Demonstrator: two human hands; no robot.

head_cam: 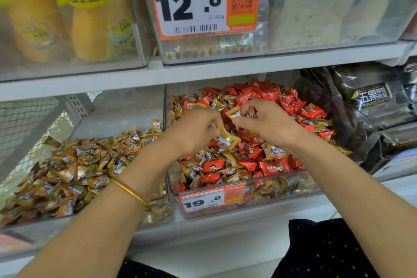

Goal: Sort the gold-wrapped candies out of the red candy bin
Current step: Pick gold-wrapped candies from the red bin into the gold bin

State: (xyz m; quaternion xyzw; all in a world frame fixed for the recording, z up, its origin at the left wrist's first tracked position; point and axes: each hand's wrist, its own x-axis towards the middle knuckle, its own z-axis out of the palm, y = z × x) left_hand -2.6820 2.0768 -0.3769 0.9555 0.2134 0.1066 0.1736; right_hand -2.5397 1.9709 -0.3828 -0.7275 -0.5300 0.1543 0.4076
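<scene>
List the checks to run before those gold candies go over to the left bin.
1. Left hand grips a gold candy: ok.
2. Right hand pinches a second gold candy: ok.
3. Nothing else caught in either hand: cannot tell, the fingers hide the palms.
4. Gold bin on the left has room: ok.
5. Red candy bin free of gold wrappers: not ok, many lie in it.

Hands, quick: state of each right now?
Left hand: closed, holding the lower gold candy.
Right hand: closed, holding the upper gold candy.
</scene>
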